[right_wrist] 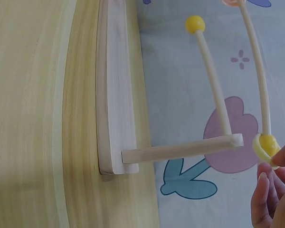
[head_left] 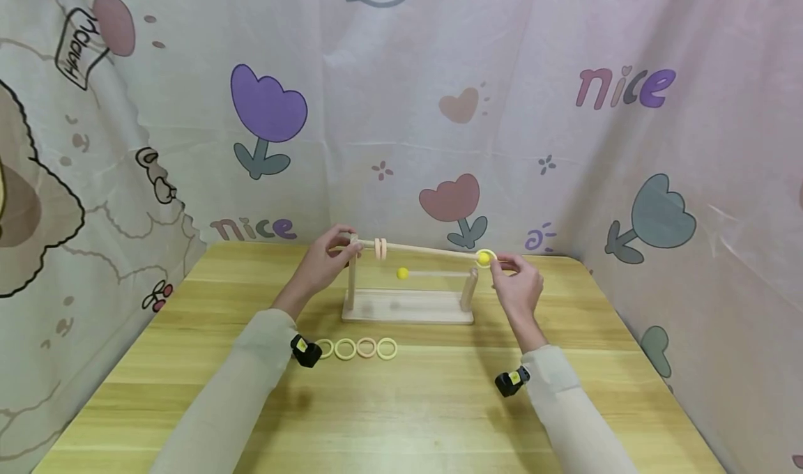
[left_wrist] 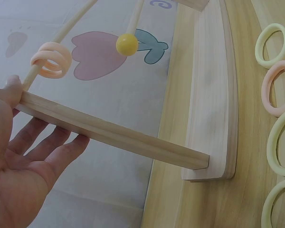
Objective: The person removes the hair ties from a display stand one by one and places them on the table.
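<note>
A wooden stand with a flat base (head_left: 408,308) has a tall left post (left_wrist: 118,132) and a shorter right post (right_wrist: 180,149). My left hand (head_left: 323,261) grips the tall post near its top, thumb at the upper end and fingers behind. From there a long upper rod (head_left: 433,251) runs right, with two pale pink rings (left_wrist: 54,59) hanging near the post. My right hand (head_left: 519,287) pinches a pale yellow ring (right_wrist: 261,153) at the rod's yellow ball tip (right_wrist: 269,144); the ring appears to be around the ball.
A lower rod (right_wrist: 213,85) extends left from the short post, ending in a yellow ball (head_left: 403,273). In front of the base lies a row of yellow and pink rings (left_wrist: 266,92), partly hidden by the left wrist camera (head_left: 305,350). A printed curtain (head_left: 389,111) hangs behind the wooden table (head_left: 439,411).
</note>
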Demonstrator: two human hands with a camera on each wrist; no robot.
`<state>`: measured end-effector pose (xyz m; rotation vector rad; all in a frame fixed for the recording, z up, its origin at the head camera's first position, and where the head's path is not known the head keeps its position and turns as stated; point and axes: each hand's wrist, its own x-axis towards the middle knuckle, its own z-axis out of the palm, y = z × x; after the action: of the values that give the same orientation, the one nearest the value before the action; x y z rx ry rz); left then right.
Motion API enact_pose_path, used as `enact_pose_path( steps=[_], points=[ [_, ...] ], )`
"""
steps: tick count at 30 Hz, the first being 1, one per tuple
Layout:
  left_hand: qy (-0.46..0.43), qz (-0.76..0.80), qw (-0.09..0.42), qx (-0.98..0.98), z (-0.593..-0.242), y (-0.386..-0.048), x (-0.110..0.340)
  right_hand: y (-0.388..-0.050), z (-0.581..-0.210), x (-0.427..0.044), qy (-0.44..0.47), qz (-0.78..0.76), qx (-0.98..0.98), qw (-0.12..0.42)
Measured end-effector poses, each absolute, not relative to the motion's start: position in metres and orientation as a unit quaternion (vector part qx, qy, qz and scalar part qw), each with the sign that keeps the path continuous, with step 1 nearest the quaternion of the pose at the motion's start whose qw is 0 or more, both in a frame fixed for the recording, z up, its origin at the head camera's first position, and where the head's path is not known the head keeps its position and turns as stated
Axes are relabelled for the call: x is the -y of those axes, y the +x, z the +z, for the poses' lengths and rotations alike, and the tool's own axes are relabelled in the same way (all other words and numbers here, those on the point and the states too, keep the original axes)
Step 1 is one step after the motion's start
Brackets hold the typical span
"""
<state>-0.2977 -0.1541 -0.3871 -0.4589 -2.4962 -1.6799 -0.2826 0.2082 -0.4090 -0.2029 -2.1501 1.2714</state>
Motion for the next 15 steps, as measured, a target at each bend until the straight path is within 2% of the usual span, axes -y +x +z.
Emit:
enact_pose_path(
  steps=[15],
  points=[
    [-0.148,-0.556,0.045,0.817,-0.3866,-0.2989,0.1537,-0.2883,-0.413,-0.2145,-0.098,0.492,0.812,0.299]
  ],
)
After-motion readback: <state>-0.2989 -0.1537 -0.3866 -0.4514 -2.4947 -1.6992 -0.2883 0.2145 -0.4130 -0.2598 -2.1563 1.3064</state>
